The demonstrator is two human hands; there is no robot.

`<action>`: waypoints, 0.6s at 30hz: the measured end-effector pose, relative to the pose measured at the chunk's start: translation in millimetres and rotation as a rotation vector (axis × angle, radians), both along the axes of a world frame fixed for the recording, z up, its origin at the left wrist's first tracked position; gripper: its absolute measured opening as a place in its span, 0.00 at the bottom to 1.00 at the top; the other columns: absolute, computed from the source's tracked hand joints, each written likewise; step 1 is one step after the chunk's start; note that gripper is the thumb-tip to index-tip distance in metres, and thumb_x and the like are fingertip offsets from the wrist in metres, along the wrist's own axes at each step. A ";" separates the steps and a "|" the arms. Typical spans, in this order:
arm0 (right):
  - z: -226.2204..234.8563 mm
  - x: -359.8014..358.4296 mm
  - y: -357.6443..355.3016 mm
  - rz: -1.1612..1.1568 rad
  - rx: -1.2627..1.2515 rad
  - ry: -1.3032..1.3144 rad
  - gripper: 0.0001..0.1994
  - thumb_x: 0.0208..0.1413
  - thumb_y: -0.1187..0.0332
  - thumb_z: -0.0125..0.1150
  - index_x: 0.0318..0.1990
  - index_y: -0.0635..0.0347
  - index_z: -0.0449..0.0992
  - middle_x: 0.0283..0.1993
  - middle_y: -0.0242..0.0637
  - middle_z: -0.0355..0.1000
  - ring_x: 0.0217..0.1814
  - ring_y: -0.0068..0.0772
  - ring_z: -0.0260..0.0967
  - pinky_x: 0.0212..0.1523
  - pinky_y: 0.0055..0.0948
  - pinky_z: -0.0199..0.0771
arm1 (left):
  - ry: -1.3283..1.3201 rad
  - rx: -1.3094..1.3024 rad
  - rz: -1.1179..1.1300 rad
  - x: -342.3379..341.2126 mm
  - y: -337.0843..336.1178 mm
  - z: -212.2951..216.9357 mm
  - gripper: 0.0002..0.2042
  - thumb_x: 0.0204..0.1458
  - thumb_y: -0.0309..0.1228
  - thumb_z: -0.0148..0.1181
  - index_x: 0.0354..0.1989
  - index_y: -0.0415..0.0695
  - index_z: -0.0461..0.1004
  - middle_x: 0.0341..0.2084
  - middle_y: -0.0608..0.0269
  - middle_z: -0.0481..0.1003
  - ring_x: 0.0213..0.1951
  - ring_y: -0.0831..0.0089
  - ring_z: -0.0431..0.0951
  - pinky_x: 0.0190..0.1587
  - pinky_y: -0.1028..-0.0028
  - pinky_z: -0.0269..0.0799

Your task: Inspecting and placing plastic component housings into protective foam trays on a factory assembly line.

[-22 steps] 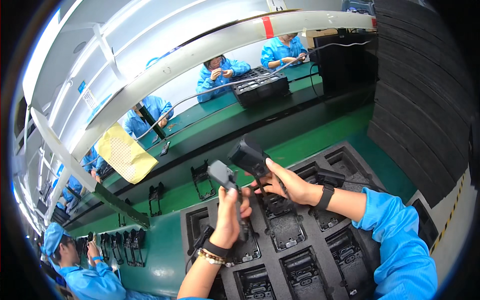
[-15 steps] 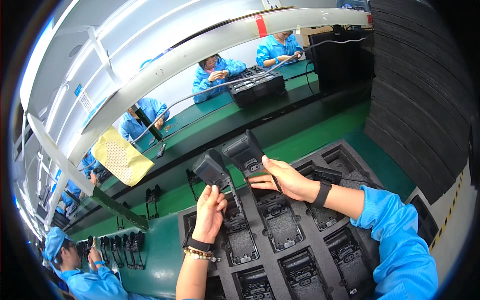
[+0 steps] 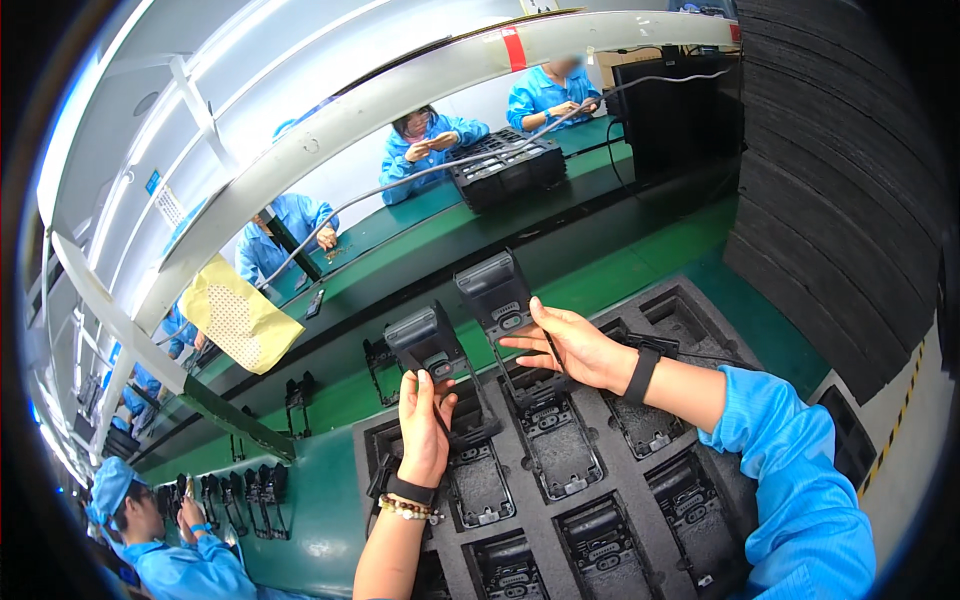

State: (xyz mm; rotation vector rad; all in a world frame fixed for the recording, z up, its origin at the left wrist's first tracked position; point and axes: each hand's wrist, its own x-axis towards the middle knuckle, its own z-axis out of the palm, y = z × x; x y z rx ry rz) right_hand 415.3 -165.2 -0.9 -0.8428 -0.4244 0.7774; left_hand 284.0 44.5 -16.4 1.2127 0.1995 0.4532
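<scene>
The left hand [image 3: 425, 430] is closed by thumb and fingers on the left black frame [image 3: 425, 338], just ahead, while the right black frame [image 3: 494, 288] is grasped from its right side by the right hand [image 3: 588, 352], both long axes roughly parallel above the foam tray [image 3: 530, 498].

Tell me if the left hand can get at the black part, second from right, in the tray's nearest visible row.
Probably not without freeing itself: the left hand holds a black frame. Otherwise the black part lies uncovered in the foam tray.
</scene>
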 end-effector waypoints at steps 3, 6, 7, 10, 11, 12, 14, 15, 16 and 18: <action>-1.6 -1.4 -0.9 -0.011 -0.028 -0.023 0.23 0.65 0.47 0.49 0.54 0.57 0.70 0.52 0.34 0.72 0.56 0.29 0.70 0.50 0.27 0.78 | -0.088 -0.037 -0.087 -1.8 -7.0 5.3 0.15 0.66 0.44 0.46 0.51 0.47 0.66 0.48 0.63 0.73 0.53 0.65 0.74 0.52 0.62 0.75; -5.3 1.8 -0.5 -0.105 -0.098 0.008 0.24 0.65 0.45 0.48 0.52 0.57 0.72 0.43 0.28 0.71 0.41 0.20 0.70 0.39 0.20 0.74 | -0.086 -0.121 -0.207 -2.8 -5.2 7.5 0.22 0.67 0.49 0.39 0.59 0.46 0.62 0.55 0.57 0.70 0.60 0.54 0.69 0.54 0.50 0.74; -5.8 5.0 -3.7 -0.029 -0.062 0.002 0.25 0.65 0.43 0.46 0.52 0.56 0.72 0.39 0.26 0.69 0.34 0.17 0.64 0.35 0.18 0.70 | -0.087 -0.111 -0.237 -1.9 -5.0 7.5 0.26 0.67 0.52 0.35 0.63 0.47 0.60 0.59 0.55 0.67 0.62 0.51 0.67 0.53 0.48 0.74; -5.9 6.3 -5.2 0.064 -0.031 -0.007 0.31 0.66 0.39 0.38 0.54 0.58 0.71 0.33 0.22 0.65 0.22 0.13 0.49 0.24 0.14 0.55 | -0.084 -0.215 -0.275 -4.6 -7.1 10.8 0.25 0.66 0.53 0.36 0.62 0.48 0.61 0.60 0.55 0.65 0.61 0.50 0.68 0.53 0.48 0.74; -5.7 7.5 -4.5 0.063 0.033 -0.003 0.32 0.66 0.39 0.36 0.56 0.59 0.69 0.33 0.23 0.65 0.21 0.13 0.49 0.23 0.13 0.55 | -0.085 -0.216 -0.273 -4.8 -6.4 10.0 0.25 0.66 0.53 0.36 0.62 0.48 0.61 0.60 0.55 0.65 0.61 0.50 0.68 0.53 0.48 0.74; -5.5 8.1 -4.7 0.060 0.098 0.000 0.32 0.66 0.39 0.35 0.57 0.60 0.68 0.34 0.24 0.66 0.21 0.13 0.49 0.21 0.13 0.54 | -0.086 -0.220 -0.276 -4.5 -6.0 9.5 0.25 0.66 0.53 0.37 0.62 0.49 0.60 0.60 0.55 0.65 0.60 0.50 0.68 0.53 0.48 0.74; -8.0 8.1 -3.9 0.073 0.054 -0.068 0.33 0.67 0.39 0.34 0.61 0.60 0.64 0.38 0.28 0.68 0.23 0.14 0.50 0.20 0.11 0.53 | -0.087 -0.223 -0.281 -5.1 -7.9 9.8 0.24 0.66 0.52 0.38 0.62 0.51 0.59 0.59 0.54 0.65 0.60 0.50 0.68 0.53 0.48 0.74; -9.0 6.9 -1.9 0.089 0.010 -0.034 0.33 0.66 0.39 0.34 0.61 0.60 0.63 0.40 0.29 0.69 0.24 0.14 0.53 0.20 0.12 0.54 | -0.123 -0.178 -0.273 -6.1 -11.0 11.3 0.22 0.66 0.51 0.40 0.62 0.53 0.58 0.59 0.54 0.65 0.60 0.52 0.67 0.53 0.48 0.73; -10.4 5.7 0.0 0.104 -0.034 -0.001 0.33 0.66 0.38 0.34 0.61 0.59 0.62 0.42 0.31 0.70 0.26 0.14 0.55 0.21 0.12 0.56 | -0.160 -0.132 -0.265 -7.0 -14.0 12.7 0.21 0.66 0.49 0.42 0.62 0.54 0.56 0.58 0.54 0.65 0.60 0.54 0.67 0.54 0.49 0.72; -12.2 2.9 4.0 0.142 -0.084 -0.056 0.33 0.64 0.36 0.36 0.58 0.57 0.63 0.47 0.33 0.71 0.34 0.13 0.61 0.24 0.14 0.61 | -0.176 -0.098 -0.253 -8.8 -18.3 15.1 0.21 0.65 0.44 0.45 0.62 0.55 0.53 0.58 0.55 0.64 0.60 0.55 0.66 0.55 0.48 0.71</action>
